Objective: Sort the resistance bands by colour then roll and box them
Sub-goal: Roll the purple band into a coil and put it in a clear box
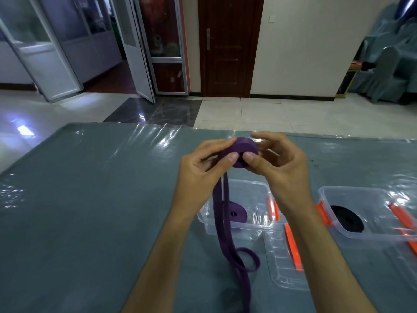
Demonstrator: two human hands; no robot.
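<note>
A purple resistance band (244,146) is partly wound into a roll, held up above the table between both hands. My left hand (200,170) pinches the roll's left side and my right hand (277,163) grips its right side, thumbs on its near face. The unrolled tail (222,227) hangs down to the table and trails toward me. Below it stands a clear box (259,224) holding a rolled purple band (235,213). At the right, another clear box (338,190) holds a rolled black band (347,219).
A clear lid with an orange clip (291,249) lies between the two boxes. The table (90,211) wears a grey cloth under clear plastic sheeting. Beyond its far edge are tiled floor, a brown door and glass doors.
</note>
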